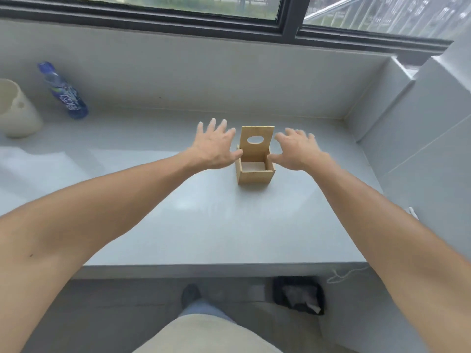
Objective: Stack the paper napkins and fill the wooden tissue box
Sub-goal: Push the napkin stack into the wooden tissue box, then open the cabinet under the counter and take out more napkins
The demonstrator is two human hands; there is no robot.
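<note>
A small wooden tissue box [255,176] stands on the grey counter [204,225] near the middle. Its lid [257,143], with an oval hole, stands upright at the back, and the inside looks bare. My left hand [215,146] hovers just left of the box with fingers spread, thumb close to the box's left wall. On the other side my right hand [297,151] is spread as well, its thumb near the right wall. Neither hand holds anything. No paper napkins are visible on the counter.
A blue plastic bottle [63,91] stands at the back left beside a cream cylindrical container [15,110]. A tiled wall and window rise behind the counter, and a wall closes the right side. Below the counter edge, a dark bag [298,294] lies on the floor.
</note>
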